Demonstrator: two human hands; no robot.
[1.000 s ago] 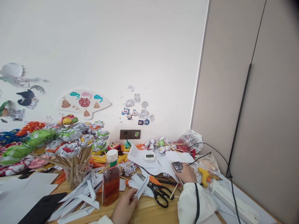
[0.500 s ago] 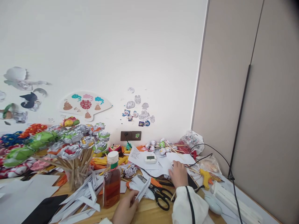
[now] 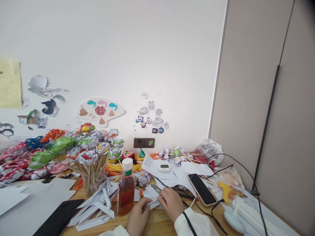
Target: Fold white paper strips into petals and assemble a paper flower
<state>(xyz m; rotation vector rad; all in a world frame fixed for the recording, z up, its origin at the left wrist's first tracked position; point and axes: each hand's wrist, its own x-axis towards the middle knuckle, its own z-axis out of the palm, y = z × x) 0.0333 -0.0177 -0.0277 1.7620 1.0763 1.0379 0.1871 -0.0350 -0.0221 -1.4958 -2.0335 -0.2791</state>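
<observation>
Pinching white paper strip (image 3: 154, 204) in L hand (image 3: 138, 214), touching it w/ R hand (image 3: 172, 204); can't tell R grip. Best keep edges flush, crease firmly.

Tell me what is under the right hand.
A white paper strip runs from the left hand to the fingers of the right hand; whatever lies beneath that palm is hidden.
</observation>
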